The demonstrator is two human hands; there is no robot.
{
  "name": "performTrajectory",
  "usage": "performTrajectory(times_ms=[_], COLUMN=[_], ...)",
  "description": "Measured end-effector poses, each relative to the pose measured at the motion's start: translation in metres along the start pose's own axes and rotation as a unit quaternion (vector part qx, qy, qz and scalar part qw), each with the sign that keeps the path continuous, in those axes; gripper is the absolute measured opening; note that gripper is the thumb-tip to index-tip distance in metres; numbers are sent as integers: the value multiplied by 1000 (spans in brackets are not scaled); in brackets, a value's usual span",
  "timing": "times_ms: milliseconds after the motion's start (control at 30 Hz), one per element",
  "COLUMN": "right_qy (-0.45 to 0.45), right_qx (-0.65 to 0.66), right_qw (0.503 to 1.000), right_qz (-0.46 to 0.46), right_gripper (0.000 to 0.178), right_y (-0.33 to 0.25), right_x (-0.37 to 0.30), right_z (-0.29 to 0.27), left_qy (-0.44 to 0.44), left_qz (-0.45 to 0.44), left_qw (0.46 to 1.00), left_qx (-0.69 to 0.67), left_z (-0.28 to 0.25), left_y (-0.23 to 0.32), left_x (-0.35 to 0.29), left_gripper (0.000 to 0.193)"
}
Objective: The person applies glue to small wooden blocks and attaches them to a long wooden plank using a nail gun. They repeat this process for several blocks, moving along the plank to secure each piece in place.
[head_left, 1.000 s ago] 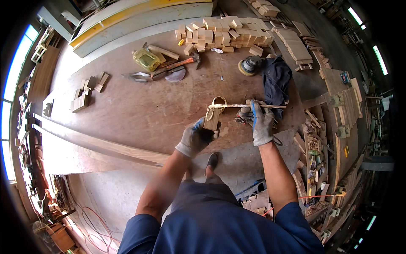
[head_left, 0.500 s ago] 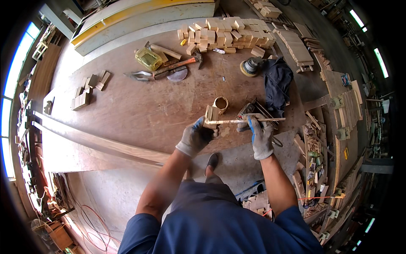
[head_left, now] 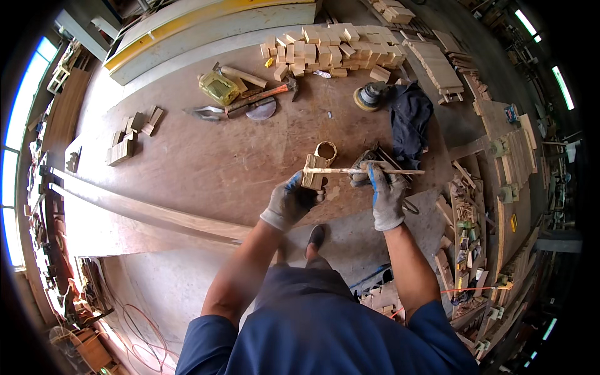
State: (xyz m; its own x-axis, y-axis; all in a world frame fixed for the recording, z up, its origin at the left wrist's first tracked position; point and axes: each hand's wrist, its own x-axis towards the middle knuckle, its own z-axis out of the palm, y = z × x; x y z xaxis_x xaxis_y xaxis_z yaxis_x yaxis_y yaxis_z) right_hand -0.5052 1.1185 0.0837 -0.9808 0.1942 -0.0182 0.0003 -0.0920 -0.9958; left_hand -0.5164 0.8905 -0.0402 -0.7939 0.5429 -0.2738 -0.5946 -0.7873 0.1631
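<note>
Gloved in grey and blue, my left hand [head_left: 289,203] is closed round a small wooden block [head_left: 313,177], holding it up over the near edge of the workbench. My right hand [head_left: 386,195], in a matching glove, grips a thin wooden stick [head_left: 350,170]. The stick lies roughly level, its pale, smeared left tip against the upper part of the block. Just beyond the block stands a small round pot [head_left: 325,151] with a crusted rim. Dark tools and thin rods lie behind my right hand, partly hidden by it.
On the workbench [head_left: 206,169] lie a stack of wooden blocks [head_left: 325,53], a hammer [head_left: 275,92], a yellowish plastic bottle [head_left: 219,89], a sander [head_left: 370,97] and a dark cloth [head_left: 410,122]. More blocks [head_left: 122,150] sit at left, near long boards [head_left: 150,209]. Wood scraps [head_left: 465,231] fill the right side.
The stick's left tip has risen from the block's lower part to its upper part, and the stick has turned slightly. My right hand has shifted a little up; my left hand barely moves.
</note>
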Motion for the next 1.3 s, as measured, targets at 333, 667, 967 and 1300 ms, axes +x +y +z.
performTrajectory(times_ms=[333,667,967,1300], right_qy=[12,-6,-4,-15], right_qx=[14,14,8,3], right_qw=[1000,1000,999,999], right_qz=[-20,9,-41,-46], right_gripper=[24,25,23,20], right_y=[6,-6,-10,-14], right_x=[3,-2,0,-1], right_z=[0,-11,-11,-10], left_qy=[-1,1,-44,-30], left_qz=[0,11,53,80], left_qw=[1000,1000,989,974], left_qx=[25,22,130,208], left_z=[7,10,-4,-2], left_y=[3,5,5,4], left_x=[-4,-17,-20,-24], left_gripper=[46,49,52,52])
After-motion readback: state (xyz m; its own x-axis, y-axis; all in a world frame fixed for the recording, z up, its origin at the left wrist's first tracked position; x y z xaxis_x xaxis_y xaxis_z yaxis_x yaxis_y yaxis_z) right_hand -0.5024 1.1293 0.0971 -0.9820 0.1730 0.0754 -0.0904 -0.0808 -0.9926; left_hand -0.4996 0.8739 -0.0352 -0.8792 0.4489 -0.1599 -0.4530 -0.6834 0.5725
